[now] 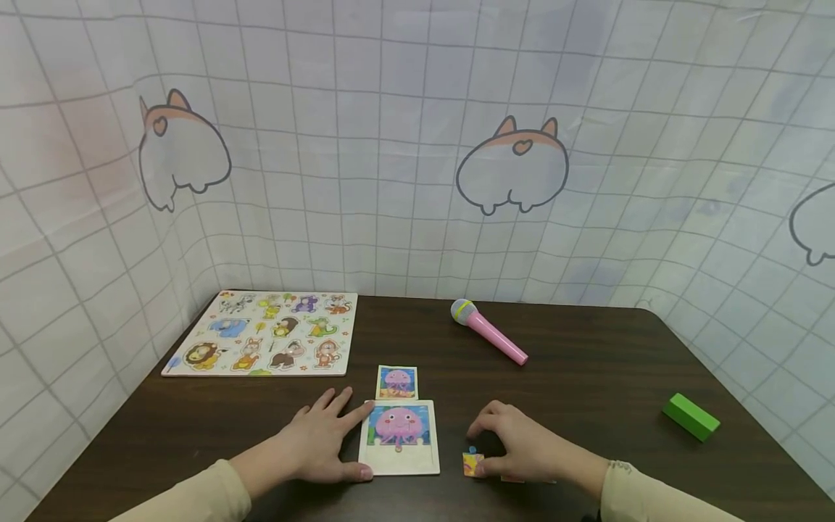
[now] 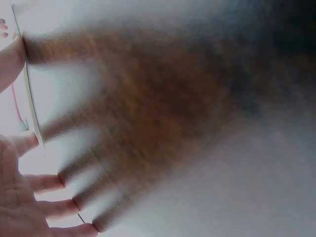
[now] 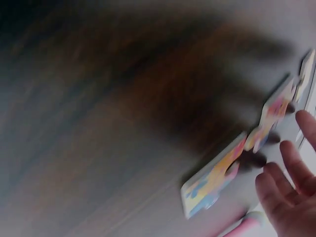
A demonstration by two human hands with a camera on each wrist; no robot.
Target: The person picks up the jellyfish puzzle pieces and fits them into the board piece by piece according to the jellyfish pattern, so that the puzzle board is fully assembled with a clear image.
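Observation:
My left hand (image 1: 320,442) lies spread on the table, thumb and index fingertip at the left edge of a white puzzle tray (image 1: 417,462). A pink jellyfish picture (image 1: 398,424) fills the tray's upper part; its lower part is bare. Above it lies a small jellyfish card (image 1: 397,383). My right hand (image 1: 531,446) hovers with loosely bent fingers over loose puzzle pieces, its thumb overlapping a yellow piece (image 1: 470,465) in the head view. Seen from the right wrist, a yellow-and-blue piece (image 3: 212,180) and a pink piece (image 3: 276,109) lie below the fingers. The left wrist view shows the left fingers (image 2: 47,183) spread.
An animal puzzle board (image 1: 261,333) lies at the back left. Behind the tray, to the right, is a pink toy microphone (image 1: 492,333). A green block (image 1: 691,417) sits near the table's right edge. White checked curtain (image 1: 404,145) surrounds the table (image 1: 587,377).

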